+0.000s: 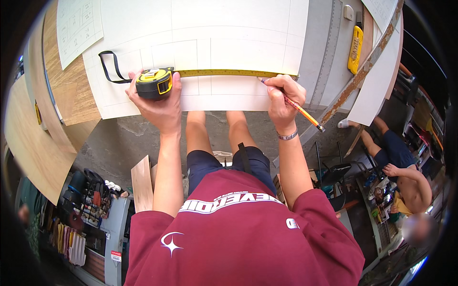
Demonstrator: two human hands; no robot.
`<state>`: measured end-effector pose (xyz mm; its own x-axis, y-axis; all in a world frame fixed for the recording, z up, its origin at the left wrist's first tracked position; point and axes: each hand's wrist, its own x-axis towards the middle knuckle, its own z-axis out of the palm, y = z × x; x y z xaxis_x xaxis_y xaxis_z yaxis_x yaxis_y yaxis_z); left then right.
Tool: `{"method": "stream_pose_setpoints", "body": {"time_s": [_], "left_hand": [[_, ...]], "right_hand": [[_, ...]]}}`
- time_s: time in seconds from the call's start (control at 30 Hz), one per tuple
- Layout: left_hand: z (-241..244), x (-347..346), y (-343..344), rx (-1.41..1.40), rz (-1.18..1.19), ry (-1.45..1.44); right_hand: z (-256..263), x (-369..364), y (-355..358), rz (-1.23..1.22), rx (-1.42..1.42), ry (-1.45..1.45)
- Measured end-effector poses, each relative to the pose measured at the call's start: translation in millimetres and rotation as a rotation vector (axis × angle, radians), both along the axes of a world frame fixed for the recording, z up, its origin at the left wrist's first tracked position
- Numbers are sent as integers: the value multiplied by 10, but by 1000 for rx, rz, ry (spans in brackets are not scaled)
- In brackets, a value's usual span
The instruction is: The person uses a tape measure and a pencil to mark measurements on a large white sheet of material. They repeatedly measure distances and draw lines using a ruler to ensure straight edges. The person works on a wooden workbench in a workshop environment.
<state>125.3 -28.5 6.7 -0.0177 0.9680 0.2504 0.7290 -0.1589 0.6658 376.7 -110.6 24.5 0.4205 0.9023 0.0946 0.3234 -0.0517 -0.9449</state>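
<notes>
My left hand [157, 103] is closed around a yellow and black tape measure [154, 84] with a black wrist strap [116, 64]. Its yellow blade [229, 72] runs out to the right across a large white sheet [236, 46] with ruled pencil lines, up to the sheet's right edge. In my right hand [286, 96] is a patterned pencil [300, 110], its point at the blade's lower edge and its eraser end towards me. The hand rests near the blade's far end.
Right of the sheet lie a clear ruler [327, 50], a white eraser [348, 12], a yellow utility knife [355, 50] and a rusty metal straightedge [352, 80]. A drawing [78, 28] lies at upper left, near plywood [34, 139]. Another person [411, 186] is at far right.
</notes>
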Motion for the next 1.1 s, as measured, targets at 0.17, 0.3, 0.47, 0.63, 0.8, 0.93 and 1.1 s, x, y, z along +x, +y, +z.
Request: {"method": "stream_pose_setpoints", "body": {"time_s": [0.17, 0.3, 0.47, 0.63, 0.8, 0.93, 1.1], "left_hand": [[-3, -3, -1, -3, -5, 7], [-1, -4, 0, -3, -10, 15], [0, 9, 9, -2, -10, 16], [37, 18, 25, -24, -1, -10], [29, 8, 6, -31, 9, -108], [420, 139, -27, -159, 90, -292], [498, -422, -156, -155, 173, -431]], "right_hand": [[1, -5, 0, -6, 13, -4], [5, -8, 8, -15, 9, -2], [8, -14, 14, -42, -6, 9], [32, 74, -101, -240, 63, 334], [302, 209, -208, -588, -128, -61], [302, 346, -582, -513, -355, -165], [265, 308, -304, -307, -428, -263]]}}
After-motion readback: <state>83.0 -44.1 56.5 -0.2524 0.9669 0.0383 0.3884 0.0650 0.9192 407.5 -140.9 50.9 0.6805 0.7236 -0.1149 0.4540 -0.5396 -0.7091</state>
